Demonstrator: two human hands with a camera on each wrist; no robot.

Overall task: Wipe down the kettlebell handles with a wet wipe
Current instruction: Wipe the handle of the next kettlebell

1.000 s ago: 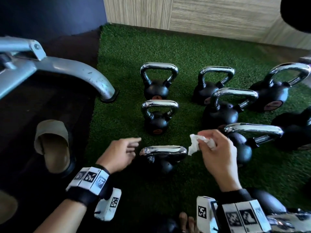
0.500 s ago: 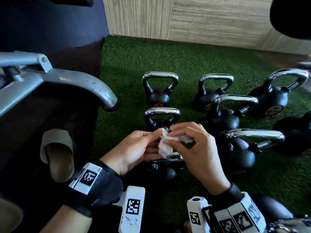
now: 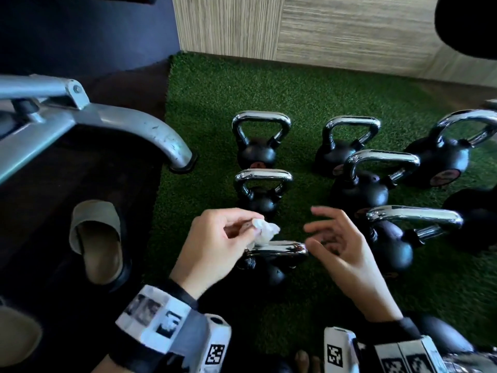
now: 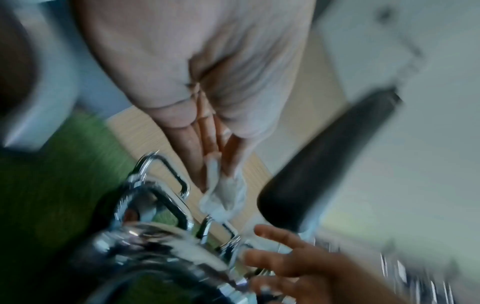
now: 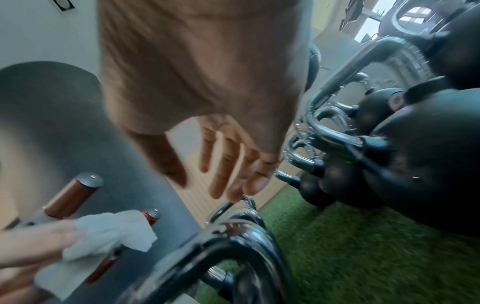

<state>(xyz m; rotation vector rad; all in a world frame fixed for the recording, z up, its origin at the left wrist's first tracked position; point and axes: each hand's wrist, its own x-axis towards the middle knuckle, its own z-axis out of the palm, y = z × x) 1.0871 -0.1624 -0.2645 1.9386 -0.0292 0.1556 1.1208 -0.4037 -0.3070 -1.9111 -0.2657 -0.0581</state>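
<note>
Several black kettlebells with chrome handles stand on green turf (image 3: 309, 84). The nearest kettlebell (image 3: 274, 273) shows its chrome handle (image 3: 279, 249) just below my hands. My left hand (image 3: 223, 243) pinches a crumpled white wet wipe (image 3: 265, 230) right above the left end of that handle; the wipe (image 4: 223, 197) also shows in the left wrist view and the wipe (image 5: 109, 232) in the right wrist view. My right hand (image 3: 333, 238) hovers beside the handle's right end, fingers spread and relaxed, holding nothing. In the right wrist view the fingers (image 5: 223, 170) hang loose above the handle (image 5: 233, 232).
A grey metal machine leg (image 3: 139, 125) ends at the turf's left edge. A beige slipper (image 3: 96, 240) lies on the dark floor to the left. More kettlebells (image 3: 387, 232) crowd the right side, close to my right hand. A wood-panel wall (image 3: 322, 30) bounds the back.
The wipe passed from my right hand to my left. Half a second ago both hands met over it; now the right has let go and moved apart to the right.
</note>
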